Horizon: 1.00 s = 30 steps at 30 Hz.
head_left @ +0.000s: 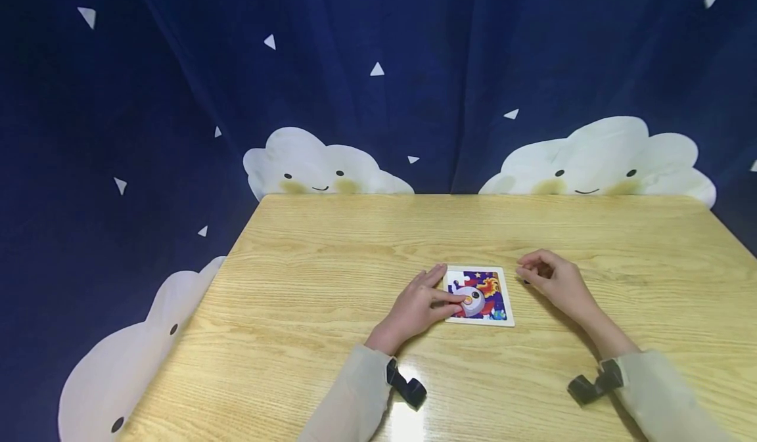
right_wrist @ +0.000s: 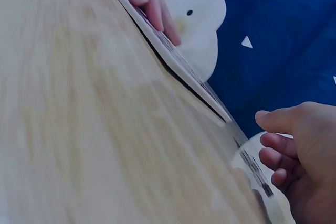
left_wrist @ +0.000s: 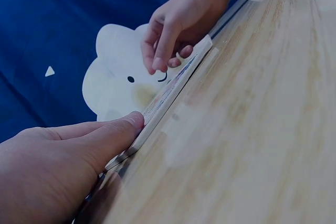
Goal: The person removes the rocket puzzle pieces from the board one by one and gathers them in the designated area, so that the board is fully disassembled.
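A small jigsaw puzzle (head_left: pixel 489 291) in a white frame lies flat on the table, its picture showing a rocket with flames on purple. Bare white shows at the picture's upper left. My left hand (head_left: pixel 418 301) rests on the puzzle's left side, one finger along the frame's upper left corner, other fingertips pressing the picture. To the right of the frame, my right hand (head_left: pixel 556 283) hovers with loosely curled fingers; nothing shows between thumb and fingers. Beneath it, thin dark pieces (right_wrist: pixel 254 169) lie on the table, mostly hidden by the hand in the head view.
The wooden table (head_left: pixel 331 245) reaches back to a dark blue curtain (head_left: pixel 331 81) with white triangles and smiling clouds. Black straps with small cameras (head_left: pixel 408 384) sit on both wrists, over light sleeves (head_left: pixel 357 393).
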Each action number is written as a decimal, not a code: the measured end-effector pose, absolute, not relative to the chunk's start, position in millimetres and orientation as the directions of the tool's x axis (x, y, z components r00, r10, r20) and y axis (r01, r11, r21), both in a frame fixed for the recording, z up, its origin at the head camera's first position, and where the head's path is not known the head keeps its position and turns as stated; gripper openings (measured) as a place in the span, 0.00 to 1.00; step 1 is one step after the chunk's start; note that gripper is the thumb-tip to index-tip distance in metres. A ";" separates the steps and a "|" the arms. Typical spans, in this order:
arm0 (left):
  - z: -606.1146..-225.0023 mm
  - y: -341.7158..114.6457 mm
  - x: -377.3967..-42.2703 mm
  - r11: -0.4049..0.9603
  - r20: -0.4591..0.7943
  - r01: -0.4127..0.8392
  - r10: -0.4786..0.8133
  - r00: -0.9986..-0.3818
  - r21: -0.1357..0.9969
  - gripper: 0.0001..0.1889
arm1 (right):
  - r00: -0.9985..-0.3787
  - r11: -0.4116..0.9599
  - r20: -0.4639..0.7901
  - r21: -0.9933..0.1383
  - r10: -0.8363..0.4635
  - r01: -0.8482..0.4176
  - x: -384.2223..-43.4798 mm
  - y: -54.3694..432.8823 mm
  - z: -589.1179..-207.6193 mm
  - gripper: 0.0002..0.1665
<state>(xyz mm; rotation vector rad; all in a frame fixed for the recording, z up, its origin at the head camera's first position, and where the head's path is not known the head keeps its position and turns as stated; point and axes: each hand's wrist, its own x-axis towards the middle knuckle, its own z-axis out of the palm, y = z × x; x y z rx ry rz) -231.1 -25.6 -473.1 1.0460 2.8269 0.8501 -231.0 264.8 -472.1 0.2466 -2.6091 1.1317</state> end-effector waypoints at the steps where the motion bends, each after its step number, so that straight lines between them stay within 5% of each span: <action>1: -473.2 -25.5 -231.0 0.629 0.175 0.601 0.605 -0.777 0.492 0.14 | -0.941 0.673 0.334 -0.684 -0.053 -0.281 -232.1 262.1 -473.1 0.08; 22: -473.6 -25.9 -231.7 0.630 0.200 0.625 0.613 -0.764 0.461 0.14 | -0.953 0.658 0.226 -0.690 -0.202 -0.303 -242.5 216.4 -469.8 0.06; 30: -473.8 -26.6 -231.9 0.628 0.202 0.631 0.617 -0.761 0.456 0.14 | -0.948 0.709 0.143 -0.634 -0.284 -0.308 -245.9 210.1 -460.8 0.15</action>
